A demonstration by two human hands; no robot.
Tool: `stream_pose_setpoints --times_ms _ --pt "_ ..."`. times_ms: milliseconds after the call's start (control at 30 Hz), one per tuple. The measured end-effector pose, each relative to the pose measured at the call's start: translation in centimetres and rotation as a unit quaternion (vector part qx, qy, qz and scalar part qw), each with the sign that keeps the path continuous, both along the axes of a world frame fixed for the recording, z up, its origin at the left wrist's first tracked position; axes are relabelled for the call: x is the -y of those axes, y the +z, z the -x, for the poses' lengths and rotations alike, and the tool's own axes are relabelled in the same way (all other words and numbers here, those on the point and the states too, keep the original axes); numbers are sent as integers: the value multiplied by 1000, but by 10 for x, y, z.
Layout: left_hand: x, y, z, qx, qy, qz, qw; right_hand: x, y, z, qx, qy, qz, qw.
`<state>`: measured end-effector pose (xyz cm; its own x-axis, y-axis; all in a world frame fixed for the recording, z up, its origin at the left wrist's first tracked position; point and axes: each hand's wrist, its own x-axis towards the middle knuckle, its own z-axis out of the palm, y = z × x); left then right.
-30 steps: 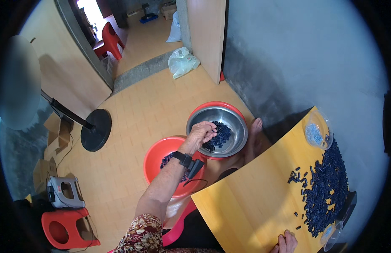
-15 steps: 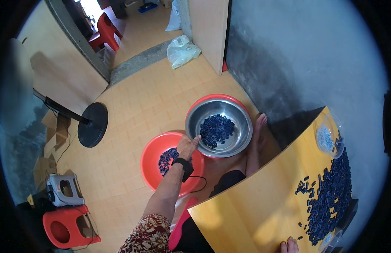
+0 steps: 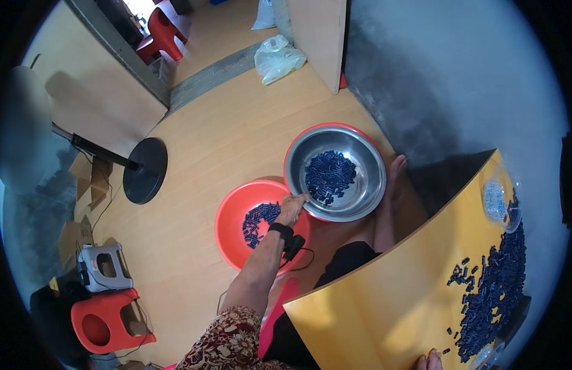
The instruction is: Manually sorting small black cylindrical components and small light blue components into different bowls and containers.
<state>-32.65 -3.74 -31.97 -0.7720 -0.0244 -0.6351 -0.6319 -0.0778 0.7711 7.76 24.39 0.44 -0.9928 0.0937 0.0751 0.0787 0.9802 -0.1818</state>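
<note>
My left hand (image 3: 291, 209) reaches down to the near left rim of a steel basin (image 3: 370, 200), its fingers closed on that rim. Inside the basin lies a heap of small dark tubular pieces (image 3: 330, 177). A red plastic basin (image 3: 227, 237) sits partly under my left hand and wrist, with more of the same dark pieces (image 3: 256, 223) in it. At the lower edge of the picture, only a few fingertips of my right hand (image 3: 430, 360) show, resting on the yellow wooden table (image 3: 372, 302). What those fingers hold, if anything, is out of sight.
On the table's right side spreads a large pile of dark pieces (image 3: 495, 290). A clear tub (image 3: 502, 200) of small pale bits stands at its far end. A fan's round base (image 3: 145, 171), a grey stool (image 3: 103, 267) and a red stool (image 3: 110, 320) stand at left.
The whole view has shifted slightly, so the basins and table appear further right and the basins higher. My left hand stays at the steel basin's rim; the pieces look unchanged.
</note>
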Motion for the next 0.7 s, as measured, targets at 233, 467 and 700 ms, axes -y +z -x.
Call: stream_pose_setpoints --times_ms 233,467,700 --pt "22 45 -20 11 -10 -88 996 4 -2 1 -11 -2 -9 1000" --pt "85 93 -72 25 -3 -133 991 6 -2 2 -59 17 -19 998" --pt "219 108 -126 14 107 -158 982 11 1 5 -62 28 -52 996"
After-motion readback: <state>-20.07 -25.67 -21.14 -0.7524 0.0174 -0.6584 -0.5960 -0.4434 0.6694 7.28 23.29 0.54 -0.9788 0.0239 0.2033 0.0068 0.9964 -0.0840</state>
